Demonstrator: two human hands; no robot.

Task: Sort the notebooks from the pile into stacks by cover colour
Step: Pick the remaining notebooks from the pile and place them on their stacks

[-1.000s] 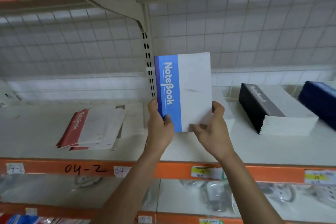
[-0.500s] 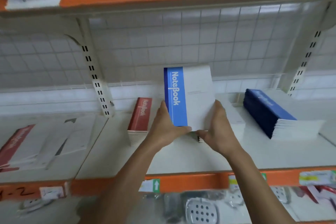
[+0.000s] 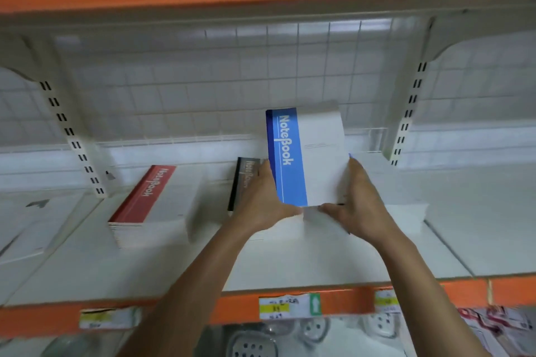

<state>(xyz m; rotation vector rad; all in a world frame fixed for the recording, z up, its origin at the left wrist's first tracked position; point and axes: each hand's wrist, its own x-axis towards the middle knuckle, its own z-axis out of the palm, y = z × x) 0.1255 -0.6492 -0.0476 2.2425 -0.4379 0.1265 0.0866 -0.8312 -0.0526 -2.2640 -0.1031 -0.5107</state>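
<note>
A notebook with a blue spine band and white cover [image 3: 307, 159] stands nearly upright in both my hands. My left hand [image 3: 261, 203] grips its lower left edge and my right hand [image 3: 359, 206] grips its lower right edge. It is held just above a stack of notebooks [image 3: 406, 214], of which only the white page edges and a sliver of blue show. To the left, partly behind my left hand, is a black-spined stack [image 3: 243, 180]. Further left lies a red-spined stack [image 3: 145, 203].
The stacks lie on a white shelf [image 3: 319, 264] with an orange front edge and price labels. A wire grid closes the back, with slotted uprights [image 3: 75, 139] on both sides. Loose notebooks [image 3: 34, 226] lie far left. Packaged goods fill the shelf below.
My hands have carried the blue notebook to the right, past the red and black stacks, and lowered it over the stack on the right. Both hands keep their hold.
</note>
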